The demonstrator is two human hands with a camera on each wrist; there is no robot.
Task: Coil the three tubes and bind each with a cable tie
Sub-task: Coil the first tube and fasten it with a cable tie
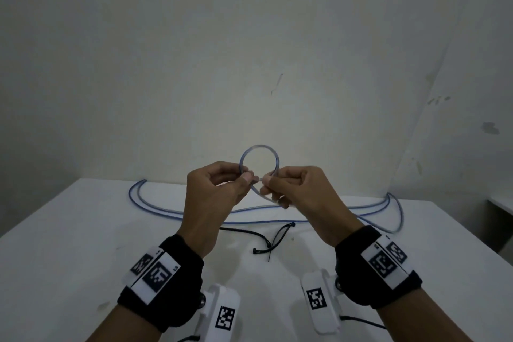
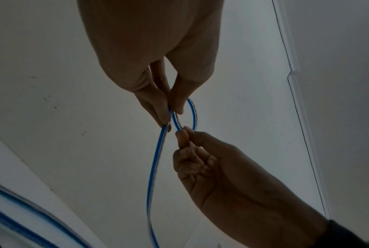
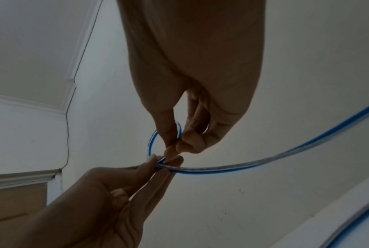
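Note:
Both hands are raised above the white table and hold one clear tube with a blue stripe, bent into a small loop. My left hand pinches the tube where the loop crosses. My right hand pinches the same crossing from the other side. In the left wrist view the left hand pinches the tube, whose tail hangs down, and the right hand meets it. In the right wrist view the right hand and left hand pinch the tube. Black cable ties lie on the table.
Two more blue-striped tubes lie in long curves across the far side of the table, near the wall. The table's right edge falls away, with another surface beyond it. White marker tags sit on both black wristbands.

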